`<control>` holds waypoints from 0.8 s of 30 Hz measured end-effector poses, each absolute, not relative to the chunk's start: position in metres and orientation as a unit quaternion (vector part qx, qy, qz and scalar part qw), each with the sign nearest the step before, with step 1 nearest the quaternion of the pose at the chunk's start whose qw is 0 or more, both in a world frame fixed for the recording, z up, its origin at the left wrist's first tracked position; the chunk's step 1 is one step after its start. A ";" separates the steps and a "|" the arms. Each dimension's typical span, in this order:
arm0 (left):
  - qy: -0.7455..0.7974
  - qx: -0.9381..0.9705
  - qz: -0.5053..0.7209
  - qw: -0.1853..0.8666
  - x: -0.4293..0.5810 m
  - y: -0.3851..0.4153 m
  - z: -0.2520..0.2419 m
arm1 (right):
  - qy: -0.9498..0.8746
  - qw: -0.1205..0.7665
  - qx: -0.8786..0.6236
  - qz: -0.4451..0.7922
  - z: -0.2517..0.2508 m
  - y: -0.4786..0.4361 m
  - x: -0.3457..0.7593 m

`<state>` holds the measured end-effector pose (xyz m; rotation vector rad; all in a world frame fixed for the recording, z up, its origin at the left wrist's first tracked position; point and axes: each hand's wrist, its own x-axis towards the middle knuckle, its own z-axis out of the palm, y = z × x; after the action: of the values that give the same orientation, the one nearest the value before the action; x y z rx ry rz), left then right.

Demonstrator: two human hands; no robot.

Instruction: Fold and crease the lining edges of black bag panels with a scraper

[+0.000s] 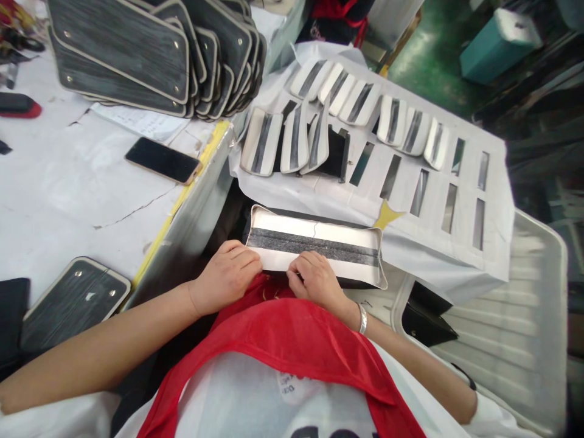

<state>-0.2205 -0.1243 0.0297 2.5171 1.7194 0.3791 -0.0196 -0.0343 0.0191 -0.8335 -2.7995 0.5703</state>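
Note:
In front of my red apron lies a long white panel with a dark grey stripe (314, 243) down its middle; pale piping stands up at its corners and black material shows around it. My left hand (231, 271) has its fingers curled over the near left edge of the panel. My right hand (314, 277) grips the near edge around its middle, fingers bent and thumb tucked below. Both palms are hidden, and so is the underside of the panel.
Left, a white table (82, 176) with a yellow edge bears a phone (163, 160), a stack of dark panels (123, 45) and another dark panel (77, 301). Ahead, a white slotted board (460, 213) holds several curved white pieces (261, 141). A pale tray (511, 340) stands right.

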 end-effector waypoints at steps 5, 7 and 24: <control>0.620 0.781 0.071 0.023 -0.208 -0.115 0.035 | -0.938 0.034 -0.322 0.121 0.025 -0.039 -0.031; 0.639 0.765 0.067 0.029 -0.205 -0.115 0.036 | -0.936 0.044 -0.336 0.097 0.027 -0.040 -0.028; 0.723 0.656 0.207 0.059 -0.192 -0.129 0.021 | -0.990 0.044 -0.125 0.040 0.017 -0.048 0.016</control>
<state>-0.1924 -0.1286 0.0212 1.9873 2.1897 0.6258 0.0163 -0.0475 0.0174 -0.3821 -3.0271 0.1233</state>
